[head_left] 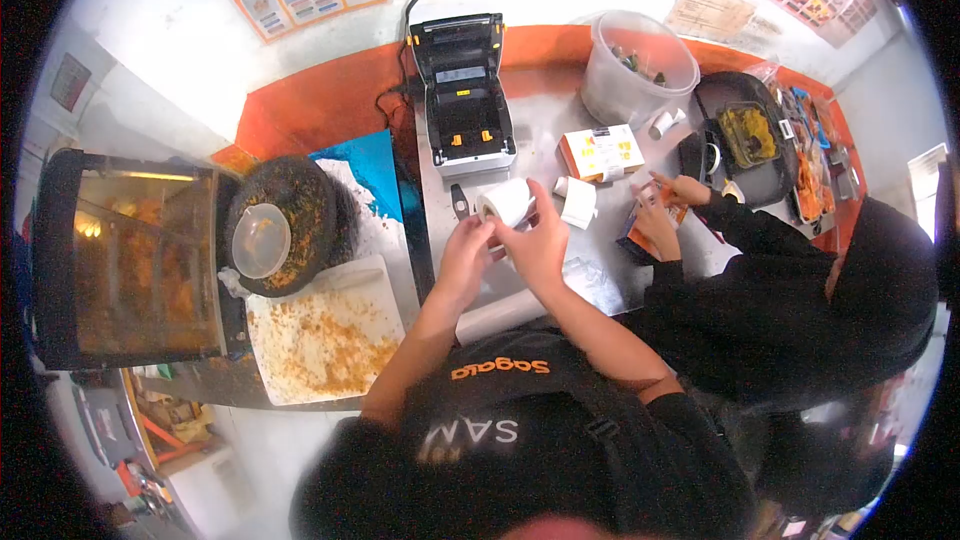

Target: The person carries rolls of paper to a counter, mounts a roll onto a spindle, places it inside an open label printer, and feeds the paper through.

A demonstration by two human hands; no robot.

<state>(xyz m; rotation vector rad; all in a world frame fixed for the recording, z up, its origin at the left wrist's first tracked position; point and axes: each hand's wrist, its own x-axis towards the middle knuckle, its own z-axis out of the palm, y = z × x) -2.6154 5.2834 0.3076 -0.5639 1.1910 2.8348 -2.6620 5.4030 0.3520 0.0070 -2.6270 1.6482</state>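
Both my hands hold a white paper roll [508, 202] in front of my chest. My left hand [467, 252] grips its lower left side, and my right hand [538, 238] wraps round its right side with the thumb near the other hand. Just beyond the roll stands a black and white label printer [465, 110] with its lid raised and its inside bare. Another white roll [577, 202] lies to the right of my right hand. A small dark object [459, 202] rests left of the held roll.
At right, a co-worker in black [740, 310] has both hands at a dark box [640, 240]. Behind are an orange and white box [602, 153], a clear bucket [640, 70] and a black tray [770, 175]. A crumb-covered white board [325, 335] and a display case [145, 260] stand left.
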